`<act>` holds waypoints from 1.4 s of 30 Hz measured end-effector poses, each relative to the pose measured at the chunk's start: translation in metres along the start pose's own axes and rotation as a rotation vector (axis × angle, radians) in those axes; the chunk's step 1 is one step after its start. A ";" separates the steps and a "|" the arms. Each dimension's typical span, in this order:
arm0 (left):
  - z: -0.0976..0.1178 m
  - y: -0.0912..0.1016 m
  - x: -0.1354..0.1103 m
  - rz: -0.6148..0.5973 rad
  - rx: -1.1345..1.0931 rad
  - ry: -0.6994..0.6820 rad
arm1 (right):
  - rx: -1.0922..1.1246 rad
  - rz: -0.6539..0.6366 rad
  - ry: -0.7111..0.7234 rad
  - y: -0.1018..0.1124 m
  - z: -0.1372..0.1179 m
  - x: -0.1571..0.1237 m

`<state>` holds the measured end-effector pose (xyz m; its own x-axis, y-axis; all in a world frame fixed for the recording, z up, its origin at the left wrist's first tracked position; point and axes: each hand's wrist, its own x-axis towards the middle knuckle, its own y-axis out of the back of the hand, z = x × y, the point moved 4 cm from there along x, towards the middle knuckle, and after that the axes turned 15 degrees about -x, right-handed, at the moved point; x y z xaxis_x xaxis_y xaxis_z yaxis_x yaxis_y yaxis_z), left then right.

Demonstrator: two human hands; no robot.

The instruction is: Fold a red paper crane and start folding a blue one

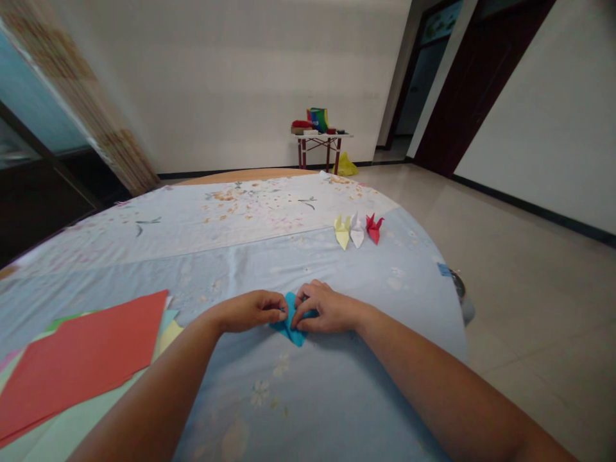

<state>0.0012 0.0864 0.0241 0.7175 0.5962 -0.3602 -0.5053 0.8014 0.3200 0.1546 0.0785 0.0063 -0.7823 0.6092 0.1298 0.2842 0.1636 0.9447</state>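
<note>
A small blue folded paper (291,321) lies on the light blue flowered tablecloth (269,256) in front of me. My left hand (253,309) pinches its left side with curled fingers. My right hand (323,307) presses and pinches its right side, fingers closed over it. Most of the paper is hidden between the two hands. Farther off to the right sit three finished paper figures: a yellow one (342,232), a white one (357,230) and a red one (374,228).
A stack of coloured sheets with a red sheet (81,359) on top lies at the near left. The table's rounded edge (452,289) falls away to tiled floor on the right. A small side table (321,138) with items stands by the far wall.
</note>
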 end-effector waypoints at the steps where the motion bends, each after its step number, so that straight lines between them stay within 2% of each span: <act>1: 0.000 0.001 0.001 -0.011 0.005 0.007 | -0.001 -0.002 0.002 0.000 0.000 0.000; 5: -0.005 0.002 0.006 0.029 0.048 0.034 | 0.006 -0.001 -0.001 0.001 -0.001 0.000; 9: -0.010 -0.002 0.007 0.239 0.143 0.048 | 0.011 0.013 -0.032 0.002 -0.001 0.000; 14: -0.013 -0.019 -0.004 0.463 0.253 0.036 | 0.033 0.050 -0.095 0.006 0.001 0.001; 18: -0.014 -0.030 -0.011 0.648 0.340 0.047 | 0.040 0.077 -0.035 0.005 0.002 0.002; 22: -0.014 -0.038 -0.013 0.754 0.390 0.078 | 0.035 0.092 0.027 0.002 0.003 0.003; 26: -0.010 -0.042 -0.014 0.784 0.467 0.081 | -0.008 0.097 0.052 0.000 0.002 0.003; 30: -0.002 -0.051 -0.024 0.796 0.601 -0.064 | -0.014 0.103 0.042 0.001 0.002 0.002; 32: 0.000 -0.058 -0.031 0.755 0.699 -0.148 | -0.005 0.106 0.036 0.001 0.003 0.002; 35: -0.004 -0.069 -0.035 0.626 0.831 -0.226 | 0.008 0.110 0.039 0.000 0.004 0.002; 38: -0.009 -0.074 -0.035 0.552 0.911 -0.248 | 0.013 0.119 0.044 -0.002 0.006 0.002; 42: -0.013 -0.075 -0.033 0.535 0.925 -0.248 | 0.022 0.139 0.049 -0.003 0.007 0.003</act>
<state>0.0094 0.0074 0.0002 0.6414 0.7472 0.1743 -0.2990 0.0342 0.9536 0.1557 0.0850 0.0015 -0.7607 0.5884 0.2741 0.4035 0.0979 0.9097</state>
